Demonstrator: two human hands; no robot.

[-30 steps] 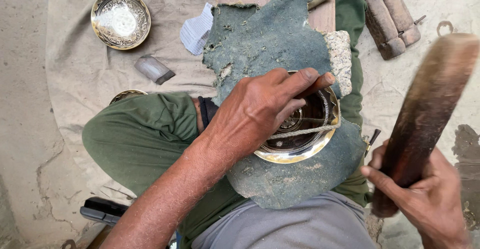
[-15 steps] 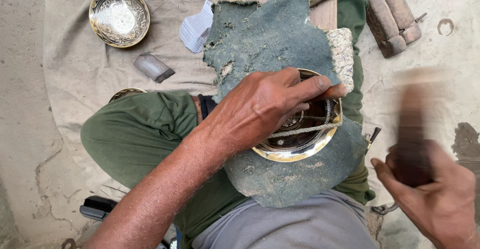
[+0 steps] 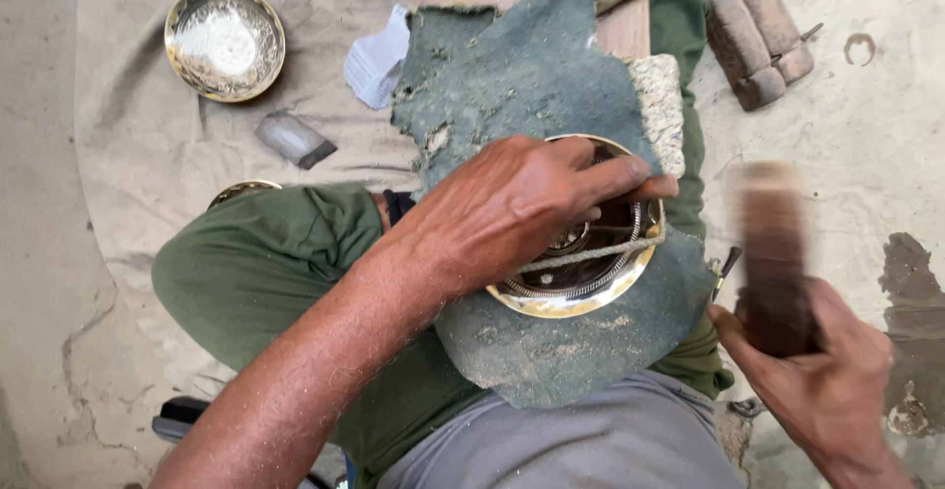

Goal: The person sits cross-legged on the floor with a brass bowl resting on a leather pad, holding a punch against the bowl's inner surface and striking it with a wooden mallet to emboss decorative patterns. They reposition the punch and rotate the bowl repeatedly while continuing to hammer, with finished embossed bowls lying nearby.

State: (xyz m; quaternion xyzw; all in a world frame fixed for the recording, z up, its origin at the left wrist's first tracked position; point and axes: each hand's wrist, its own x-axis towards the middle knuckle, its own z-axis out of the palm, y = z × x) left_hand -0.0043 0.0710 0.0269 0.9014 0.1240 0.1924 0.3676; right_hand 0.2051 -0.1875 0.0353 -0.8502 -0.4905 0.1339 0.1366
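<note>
The left hand [image 3: 512,213] lies palm down over a brass bowl [image 3: 581,273], its fingers [image 3: 620,176] spread across the rim and pressing the bowl onto a ragged green felt pad [image 3: 532,86] that covers the person's lap. A thin cord [image 3: 591,253] runs across the bowl's ringed, dark inside, just under the fingertips. The bowl sits at the lower right part of the pad, its polished gold rim showing below the hand. The right hand [image 3: 817,371] is off to the right of the bowl and apart from it, its fingers clenched around the lower end of a dark wooden mallet [image 3: 773,253], which stands roughly upright and is blurred. Beneath the pad are the green trouser leg [image 3: 266,273] and a grey shirt [image 3: 591,440]. On the beige cloth [image 3: 148,154] spread over the floor, well away at the upper left, lies a second brass bowl [image 3: 224,40], open side up, with a small grey metal block [image 3: 293,139] near it and a piece of white paper [image 3: 374,56] beside the pad's edge. Wooden handles [image 3: 748,27] lie at the upper right.
</note>
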